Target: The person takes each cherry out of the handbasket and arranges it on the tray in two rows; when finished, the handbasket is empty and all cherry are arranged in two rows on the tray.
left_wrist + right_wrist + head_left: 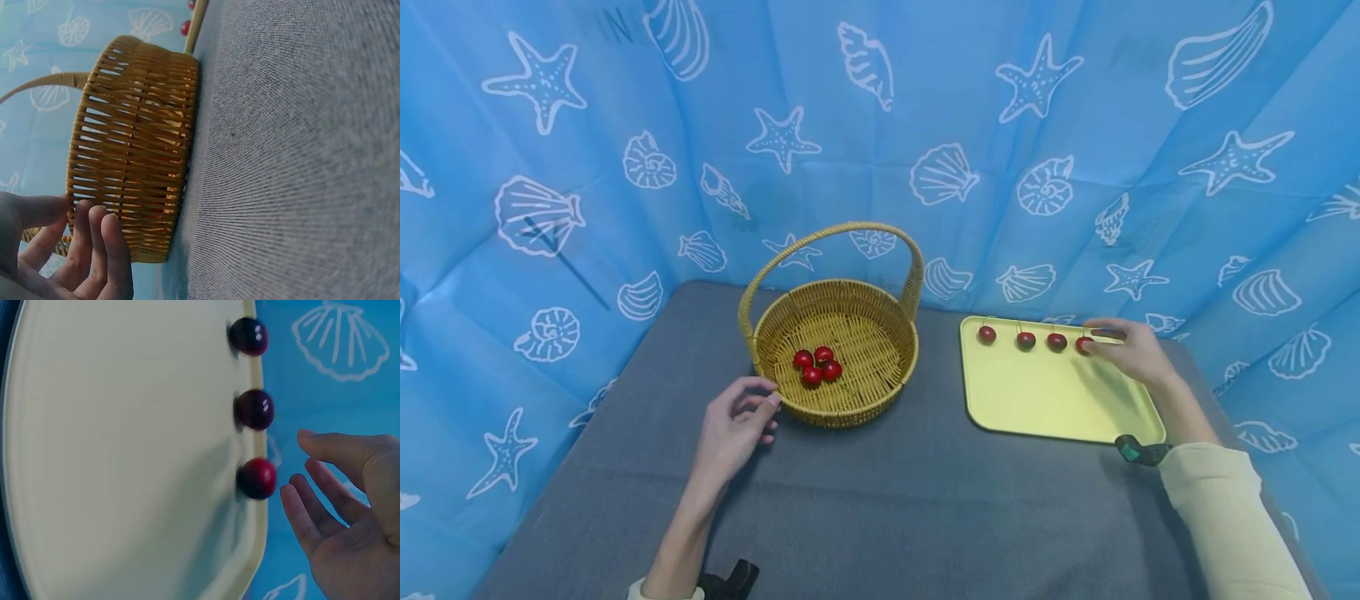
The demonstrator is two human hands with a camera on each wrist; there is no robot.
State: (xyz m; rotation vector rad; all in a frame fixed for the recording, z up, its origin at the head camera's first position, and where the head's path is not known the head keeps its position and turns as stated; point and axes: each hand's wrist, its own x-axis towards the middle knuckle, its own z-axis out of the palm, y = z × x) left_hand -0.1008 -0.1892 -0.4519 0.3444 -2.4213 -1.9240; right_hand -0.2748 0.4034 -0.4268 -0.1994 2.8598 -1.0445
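On the left, a yellow wicker basket (891, 400) with a tall arched handle has several red cherries (812, 377) lying together inside it. My left hand (737, 425) pinches the basket's near-left rim between thumb and index finger, and the other fingers lie loosely curled against its woven side (134, 144). To the right, a row of cherries (1026, 341) with stems lines the far edge of a pale yellow tray (1045, 400). My right hand (1127, 350) hovers over the rightmost cherry (257, 479), its thumb and fingers spread apart with nothing between them.
Basket and tray stand apart on a grey cloth-covered table (880, 500). Close behind them hangs a blue curtain (865, 150) with white shells and starfish. The basket handle (850, 227) arches well above the rim.
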